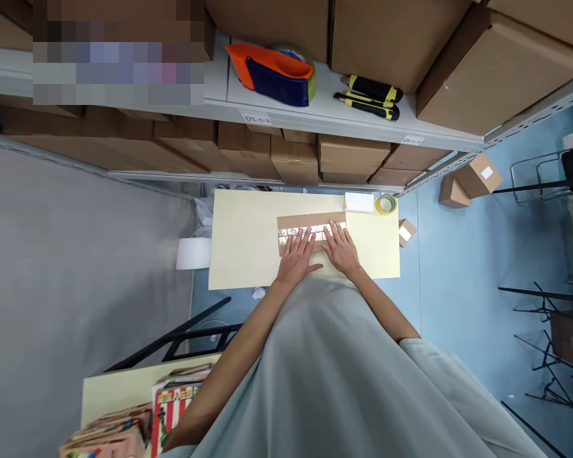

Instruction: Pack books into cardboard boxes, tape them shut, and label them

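Note:
A flat piece of brown cardboard [302,221], perhaps the top of a box, lies on the pale yellow table [243,242]. Along its length runs a shiny strip of clear tape [318,231]. My left hand [295,259] rests palm down at its near edge, fingers stretched over the tape and thumb pointing right. To the right, my right hand [341,250] also lies flat, its spread fingers reaching across the tape and cardboard. Neither hand grips anything. The cardboard's lower edge is partly covered by my hands.
A white box [359,202] and a tape roll [386,204] sit at the table's back right. Above are a shelf [325,114] with an orange-and-blue tape dispenser [274,73], yellow-black utility knives [370,97] and cartons. Comics [174,401] are stacked lower left.

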A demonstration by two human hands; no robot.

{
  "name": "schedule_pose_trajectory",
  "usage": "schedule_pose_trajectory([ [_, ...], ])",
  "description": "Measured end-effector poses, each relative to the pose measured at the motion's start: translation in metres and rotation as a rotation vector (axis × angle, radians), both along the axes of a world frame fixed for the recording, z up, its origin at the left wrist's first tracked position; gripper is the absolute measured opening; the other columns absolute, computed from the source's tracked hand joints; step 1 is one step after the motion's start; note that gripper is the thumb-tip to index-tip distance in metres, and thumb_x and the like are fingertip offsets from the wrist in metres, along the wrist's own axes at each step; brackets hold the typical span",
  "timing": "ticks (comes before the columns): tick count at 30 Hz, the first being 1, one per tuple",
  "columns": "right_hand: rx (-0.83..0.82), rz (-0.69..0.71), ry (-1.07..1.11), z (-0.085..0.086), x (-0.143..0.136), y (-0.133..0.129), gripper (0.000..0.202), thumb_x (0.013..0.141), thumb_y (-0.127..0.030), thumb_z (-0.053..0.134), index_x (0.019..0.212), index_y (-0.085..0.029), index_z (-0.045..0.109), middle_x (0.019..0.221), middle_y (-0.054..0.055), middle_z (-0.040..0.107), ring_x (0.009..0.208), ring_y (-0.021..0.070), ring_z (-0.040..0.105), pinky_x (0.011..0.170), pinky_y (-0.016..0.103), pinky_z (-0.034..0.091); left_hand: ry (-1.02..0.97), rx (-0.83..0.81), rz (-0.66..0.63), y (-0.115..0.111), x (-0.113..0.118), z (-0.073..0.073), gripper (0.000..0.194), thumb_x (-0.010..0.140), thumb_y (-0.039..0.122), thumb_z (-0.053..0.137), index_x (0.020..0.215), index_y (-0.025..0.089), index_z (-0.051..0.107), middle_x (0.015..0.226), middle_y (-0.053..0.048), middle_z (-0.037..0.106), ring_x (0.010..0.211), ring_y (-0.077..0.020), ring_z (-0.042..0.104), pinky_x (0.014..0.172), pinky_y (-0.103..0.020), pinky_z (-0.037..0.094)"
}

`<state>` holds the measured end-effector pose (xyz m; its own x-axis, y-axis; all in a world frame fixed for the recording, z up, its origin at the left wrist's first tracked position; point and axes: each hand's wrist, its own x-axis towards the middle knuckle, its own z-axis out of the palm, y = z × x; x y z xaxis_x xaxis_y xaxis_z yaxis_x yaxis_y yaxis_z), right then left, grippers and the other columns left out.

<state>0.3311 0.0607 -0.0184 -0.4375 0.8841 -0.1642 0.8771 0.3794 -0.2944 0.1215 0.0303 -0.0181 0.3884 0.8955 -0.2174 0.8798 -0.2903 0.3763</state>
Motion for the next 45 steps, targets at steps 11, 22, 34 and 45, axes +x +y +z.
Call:
schedule_pose_trajectory([
  [11,-0.094,-0.232,0.223,-0.017,0.029,-0.01,0.069,0.121,-0.04,0.021,0.183,-0.013,0.007,0.19,0.01,0.012,0.175,0.0244,0.022,0.131,0.043,0.048,-0.049,-0.02,0.324,-0.02,-0.015,-0.006,0.101,0.11,0.072,0.037,0.18,0.001,0.015,0.186,-0.027,0.011,0.176,-0.0399,0.007,0.14,-0.064,0.013],
  [22,-0.036,-0.016,0.179,0.0,0.0,-0.008,0.066,0.12,-0.031,0.023,0.182,-0.01,0.019,0.187,0.012,0.021,0.177,0.0258,0.016,0.145,0.052,0.017,-0.059,0.008,0.124,0.0,0.015,0.01,0.091,0.112,0.056,0.042,0.18,0.003,0.015,0.187,-0.023,0.011,0.177,-0.0366,0.002,0.142,-0.063,0.005],
  [34,-0.028,-0.062,0.007,0.003,0.025,-0.025,0.067,0.12,-0.039,0.022,0.182,-0.013,0.017,0.187,0.01,0.02,0.176,0.0262,0.019,0.144,0.054,0.018,-0.014,-0.04,0.228,-0.029,-0.025,0.007,0.095,0.107,0.039,0.051,0.182,0.01,0.002,0.188,-0.02,0.011,0.177,-0.0357,0.008,0.141,-0.066,0.002],
  [45,-0.014,0.105,0.016,0.009,-0.029,0.002,0.064,0.12,-0.034,0.025,0.179,-0.01,0.03,0.186,0.01,0.026,0.176,0.0247,0.019,0.145,0.049,0.017,-0.055,-0.027,0.079,0.008,-0.003,0.012,0.107,0.1,0.045,0.066,0.182,0.006,0.007,0.188,-0.021,0.011,0.177,-0.0373,0.005,0.142,-0.06,0.002],
])
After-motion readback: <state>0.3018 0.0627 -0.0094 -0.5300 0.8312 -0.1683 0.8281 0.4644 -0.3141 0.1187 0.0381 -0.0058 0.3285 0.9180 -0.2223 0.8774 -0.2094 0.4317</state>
